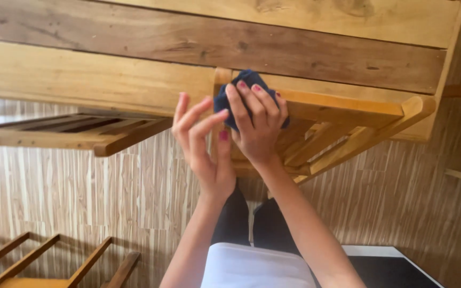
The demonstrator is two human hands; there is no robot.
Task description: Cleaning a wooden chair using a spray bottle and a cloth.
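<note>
The right hand (257,125) clenches a dark blue cloth (241,88) against the corner of a wooden chair frame (342,109) to rub it, while the left hand (204,144), fingers spread and released, steadies the rail just beside it.

Both bare forearms rise from the lower edge of the view and converge toward the middle. The right hand (256,125) is the higher one, back toward the camera, wrist bent slightly, fingers (239,109) curled forward and pressed together in a closed grasp. The left hand (204,146) sits just beside and below it, thumb side toward the right wrist, fingers spread and loosely bent, held open, its thumb pointing up. Both hands show painted nails.
</note>
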